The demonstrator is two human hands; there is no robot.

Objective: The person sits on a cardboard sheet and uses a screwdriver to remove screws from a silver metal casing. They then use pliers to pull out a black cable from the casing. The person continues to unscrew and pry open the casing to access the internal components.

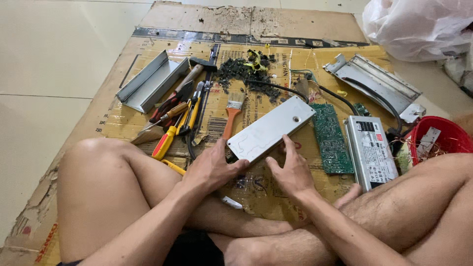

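unit: long flat grey metal driver casing — lies diagonally at the middle of the flattened brown cardboard sheet, near end toward the crossed legs, far end with a black cable running off toward the cardboard's far edge.
left hand: fingers spread, flat, tips pressing the casing's near corner — not closed round anything.
right hand: fingers spread too, index and thumb touching the casing's near long edge; no pinch.
step, my read: steadying or turning the casing to get at it. Keep both palms low, press down rather than lift, so the cable end doesn't swing.
watch: sheet-metal edges probably sharp — slide fingertips along faces, not edges.
right of casing: bare green circuit board, then a second silver boxed power supply with label, just beside each other.
left of casing: orange-handled paintbrush, yellow and red screwdrivers and pliers in a pile, hammer, grey metal channel toward the left edge.
far edge: heap of black crumbs.
right edge: red plastic basin.
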